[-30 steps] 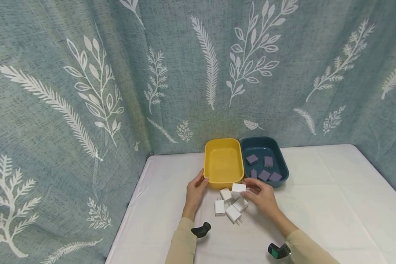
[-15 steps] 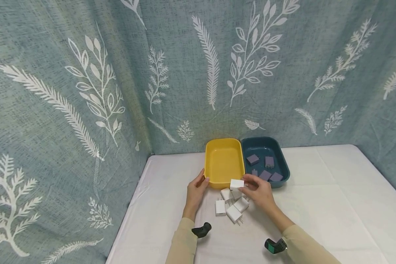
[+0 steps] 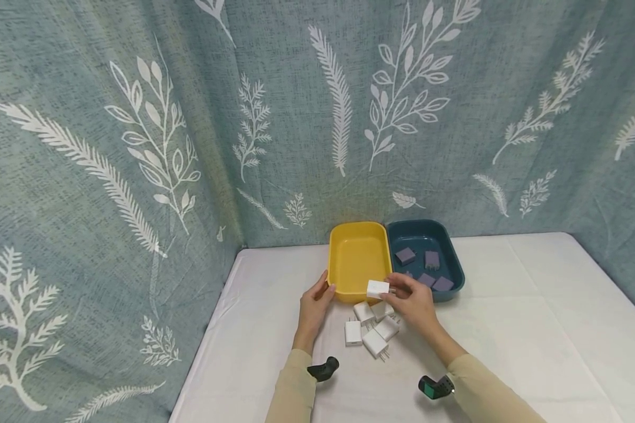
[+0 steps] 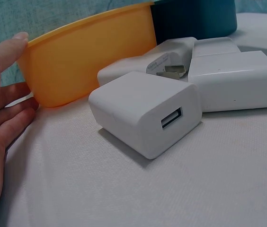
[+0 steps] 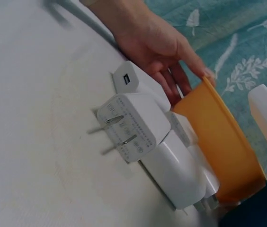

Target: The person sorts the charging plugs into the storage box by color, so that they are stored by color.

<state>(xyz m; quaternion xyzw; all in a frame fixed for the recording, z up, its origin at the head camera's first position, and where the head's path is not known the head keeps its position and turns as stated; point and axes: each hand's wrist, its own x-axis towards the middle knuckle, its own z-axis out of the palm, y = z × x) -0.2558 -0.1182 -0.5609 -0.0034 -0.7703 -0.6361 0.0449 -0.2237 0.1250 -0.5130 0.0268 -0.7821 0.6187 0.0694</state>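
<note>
My right hand (image 3: 419,302) pinches a white USB charger plug (image 3: 377,289) between thumb and fingers, over the front rim of the yellow plastic bin (image 3: 358,258). In the right wrist view, this charger (image 5: 263,111) appears at the right edge, its prongs mostly hidden. My left hand (image 3: 313,308) holds the bin's front left corner, thumb at the rim and fingers against the side, as the left wrist view shows of the same hand (image 4: 1,101). Several white chargers (image 3: 374,342) lie bunched on the table before the bin. One (image 4: 143,113) shows its USB port in the left wrist view.
A dark blue bin (image 3: 455,264) stands against the yellow one's right side, with several purple-grey chargers (image 3: 431,259) inside. White cloth covers the table (image 3: 524,317). A leaf-patterned curtain (image 3: 296,117) hangs behind and to the left.
My right hand has lifted the white charger up and slightly left, from the pile to the yellow bin's front rim. The left hand has stayed at the bin's corner.
</note>
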